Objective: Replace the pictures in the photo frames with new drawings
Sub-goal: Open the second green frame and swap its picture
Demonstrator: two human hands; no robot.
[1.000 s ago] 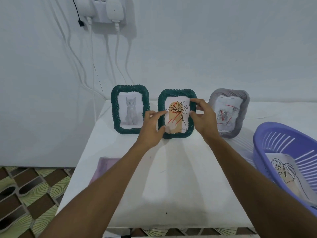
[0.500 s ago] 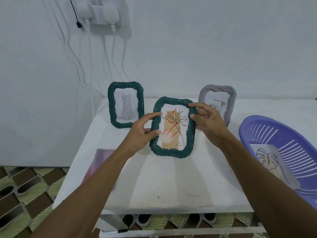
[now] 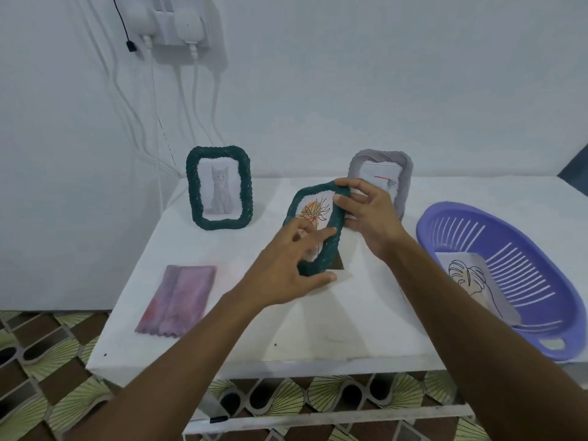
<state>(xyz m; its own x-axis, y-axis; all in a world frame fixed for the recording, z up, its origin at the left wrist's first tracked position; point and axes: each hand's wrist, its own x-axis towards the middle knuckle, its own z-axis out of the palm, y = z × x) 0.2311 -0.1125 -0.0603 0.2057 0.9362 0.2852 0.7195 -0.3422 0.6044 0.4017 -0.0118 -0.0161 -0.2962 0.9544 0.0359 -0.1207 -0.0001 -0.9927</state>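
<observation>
I hold a dark green woven photo frame (image 3: 331, 246) with an orange flower drawing above the middle of the white table (image 3: 334, 319). It is turned edge-on to the right. My left hand (image 3: 292, 265) grips its lower left side, and my right hand (image 3: 369, 218) grips its upper right edge. A second green frame (image 3: 219, 187) with a grey cat picture stands at the back left. A grey frame (image 3: 402, 173) with a red-marked picture stands behind my right hand, partly hidden. A leaf line drawing (image 3: 474, 281) lies in the purple basket (image 3: 541, 265).
A folded pink-purple cloth (image 3: 178, 299) lies near the table's front left. Chargers and white cables (image 3: 178, 27) hang on the wall above the back left corner. The basket overhangs the table's right side. Patterned floor tiles (image 3: 41, 361) show below.
Both hands lifted the flower frame from its standing spot at the back, brought it toward me and rotated it sideways. The view has pulled back, so the cloth shows fully.
</observation>
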